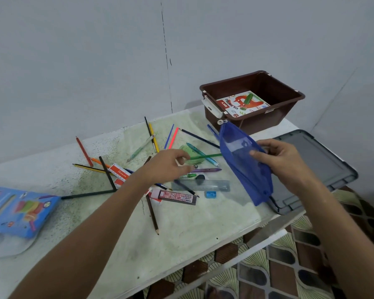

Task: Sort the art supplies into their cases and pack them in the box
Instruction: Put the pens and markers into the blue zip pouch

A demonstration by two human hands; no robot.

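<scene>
From the head view, the left hand (168, 167) pinches a green pencil (205, 156), its tip at the blue mesh pouch (242, 160) gripped by the right hand (283, 160) above the bench (181, 229). The brown box (268, 117) stands behind, holding an oil pastels pack (235, 105).

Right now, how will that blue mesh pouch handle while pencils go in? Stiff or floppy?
Probably floppy: the blue mesh pouch sags from the right hand, its lower end drooping toward the grey lid. Likely light, since the mesh is see-through and looks almost empty. Its mouth may collapse as the left hand feeds in the green pencil.
</scene>
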